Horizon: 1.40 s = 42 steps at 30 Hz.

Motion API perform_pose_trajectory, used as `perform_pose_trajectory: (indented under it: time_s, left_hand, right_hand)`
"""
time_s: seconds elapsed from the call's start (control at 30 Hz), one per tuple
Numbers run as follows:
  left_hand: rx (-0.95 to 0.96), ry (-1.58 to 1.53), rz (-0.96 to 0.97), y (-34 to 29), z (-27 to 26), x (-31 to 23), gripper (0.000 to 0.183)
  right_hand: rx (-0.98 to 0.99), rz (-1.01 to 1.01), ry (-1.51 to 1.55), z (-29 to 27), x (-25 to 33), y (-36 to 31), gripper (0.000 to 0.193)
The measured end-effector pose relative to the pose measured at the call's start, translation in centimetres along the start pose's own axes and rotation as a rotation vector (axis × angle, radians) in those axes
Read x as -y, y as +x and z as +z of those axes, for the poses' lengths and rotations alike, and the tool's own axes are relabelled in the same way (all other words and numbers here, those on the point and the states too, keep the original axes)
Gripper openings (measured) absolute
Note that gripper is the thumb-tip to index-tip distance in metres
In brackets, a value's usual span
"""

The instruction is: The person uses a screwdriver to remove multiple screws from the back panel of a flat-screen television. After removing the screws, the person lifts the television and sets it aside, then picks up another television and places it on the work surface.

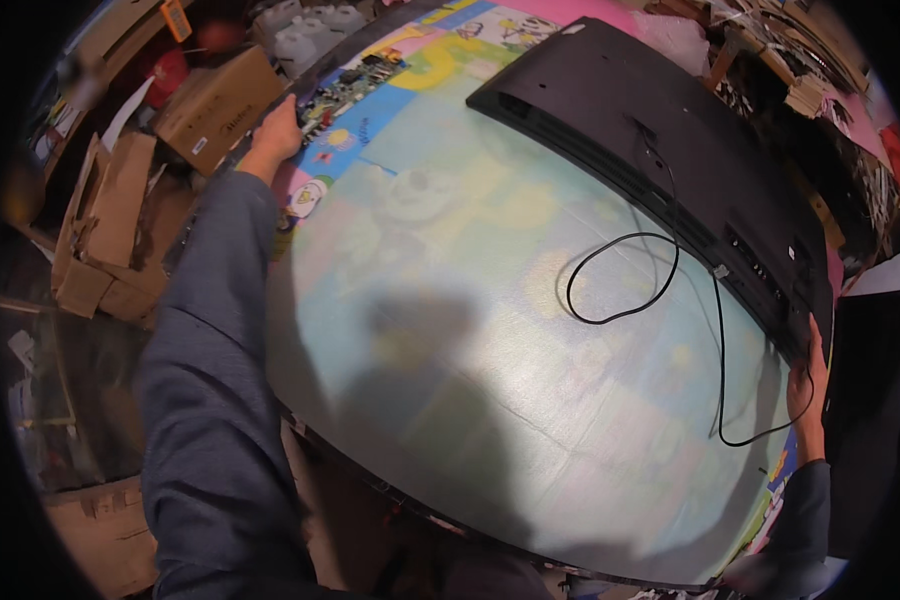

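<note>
Both my arms are spread wide. My left hand [280, 132] is closed at the far left edge of the surface, beside a green circuit board [365, 80]; what its fingers hold, if anything, is hidden. At the right edge, my right hand [810, 400] has its visible fingers stretched along the near corner of a black television back cover [610, 110]. A thin black cord [610, 320] trails from the cover in a loop and runs to that hand. Between my hands lies a large translucent sheet [470, 370], with a colourful patterned covering [310, 195] showing beneath it.
Brown cardboard boxes [215, 105] and an opened carton [110, 230] stand at the left. Pale plastic jugs [310, 35] sit at the back left. Piled scrap [820, 70] lies at the back right. My shadow falls across the sheet.
</note>
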<state>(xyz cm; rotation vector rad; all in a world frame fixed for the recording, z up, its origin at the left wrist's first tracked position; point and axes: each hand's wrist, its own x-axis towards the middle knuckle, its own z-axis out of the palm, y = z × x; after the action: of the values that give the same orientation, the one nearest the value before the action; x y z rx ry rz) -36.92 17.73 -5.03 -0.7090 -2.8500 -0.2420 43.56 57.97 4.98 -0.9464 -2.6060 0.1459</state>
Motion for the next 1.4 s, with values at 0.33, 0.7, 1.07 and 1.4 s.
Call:
perform_pose_trajectory:
  time_s: [0.33,0.7,1.07,1.4]
  left_hand:
    - [-0.266,0.282,0.232,0.5,0.6,-1.7,0.011]
    - [-0.341,0.107,-0.074,-2.0,-3.4,-2.4,0.017]
    - [-0.639,-0.586,0.059,-16.1,-12.7,0.9,0.018]
    - [-0.629,-0.807,-0.129,-41.2,-18.4,1.5,0.017]
  right_hand:
    - [-0.014,0.028,-0.031,0.0,-3.9,-1.8,0.082]
    - [-0.007,-0.095,-0.084,-0.3,-3.0,-0.7,0.079]
    - [-0.135,0.240,0.365,-0.4,-7.1,-2.5,0.077]
    - [-0.296,0.396,0.600,-3.7,-7.7,-10.7,0.078]
